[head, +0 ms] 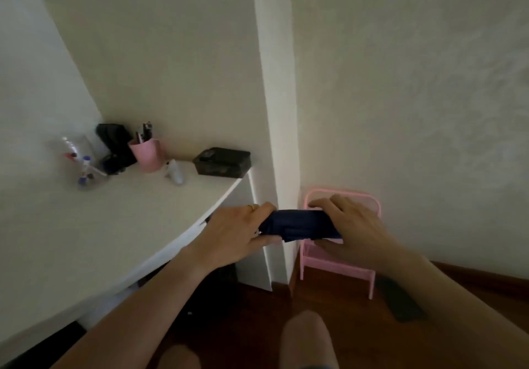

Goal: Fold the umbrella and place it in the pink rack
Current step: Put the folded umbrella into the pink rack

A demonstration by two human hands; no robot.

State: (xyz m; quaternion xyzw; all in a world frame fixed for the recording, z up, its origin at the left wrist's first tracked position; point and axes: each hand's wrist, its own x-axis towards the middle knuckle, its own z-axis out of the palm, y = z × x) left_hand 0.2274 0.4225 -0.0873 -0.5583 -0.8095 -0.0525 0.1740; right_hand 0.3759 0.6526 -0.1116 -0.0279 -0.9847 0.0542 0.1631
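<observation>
A dark navy folded umbrella (297,225) lies level between my two hands at mid-frame. My left hand (237,231) grips its left end, a ring on one finger. Fingers over the top and thumb underneath, my right hand (352,228) clasps its right end. The pink rack (337,265) stands on the floor against the wall, right behind and below my right hand, partly hidden by it. The umbrella's handle and tip are covered by my hands.
A white desk (114,220) fills the left, with a pink cup of pens (146,154), a black box (221,161), a small white bottle (174,171) and a clear holder (81,162). A white pillar (279,111) stands beside the rack. A dark flat object (400,301) lies on the wooden floor.
</observation>
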